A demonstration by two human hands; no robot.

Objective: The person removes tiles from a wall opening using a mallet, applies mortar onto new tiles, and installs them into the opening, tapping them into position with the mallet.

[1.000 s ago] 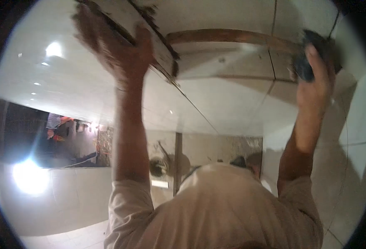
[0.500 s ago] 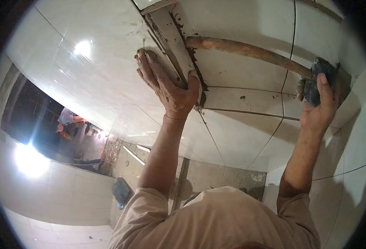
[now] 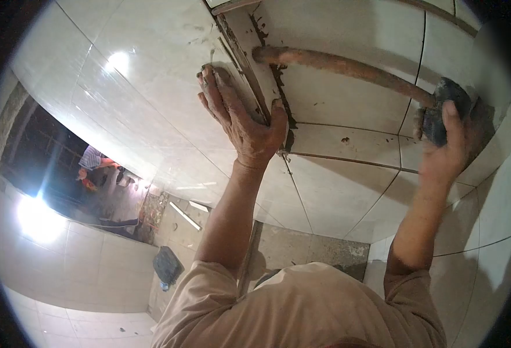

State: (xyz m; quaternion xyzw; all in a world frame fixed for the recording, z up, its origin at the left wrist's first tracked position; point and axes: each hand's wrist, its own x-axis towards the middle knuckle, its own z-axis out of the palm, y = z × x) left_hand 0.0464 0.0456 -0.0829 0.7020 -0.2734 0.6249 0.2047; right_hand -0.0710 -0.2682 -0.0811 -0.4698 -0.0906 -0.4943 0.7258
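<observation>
Beige cloth of the wearer's shirt (image 3: 302, 301) fills the bottom of the view, nearest the camera; from its short sleeves two bare forearms reach up to the tiles. Left hand (image 3: 245, 129) lies over a tiled edge, its fingers loosely spread on the glossy white tile (image 3: 151, 87) and its thumb set apart on the narrow tile strip (image 3: 264, 84); whether it grips or only presses, I cannot tell. Right hand (image 3: 444, 155) holds a rubber mallet (image 3: 342, 65) by its black head (image 3: 451, 91), fingers closed around it; the mallet's wooden handle stretches leftward across the pale tiles, its free end at the narrow strip, just beyond the left thumb; whether that end touches the strip is unclear. Dark, ragged smears of mortar (image 3: 283, 95) run along the strip's right side.

Farther down is the bare grey floor (image 3: 290, 240); a dark object (image 3: 167, 265), too indistinct to name, rests there, with white strips (image 3: 186, 216) lying past it; beyond, a bright lamp (image 3: 40, 219) glares near a dark opening (image 3: 41, 139), where another person in a striped top (image 3: 92, 158) shows small and blurred.
</observation>
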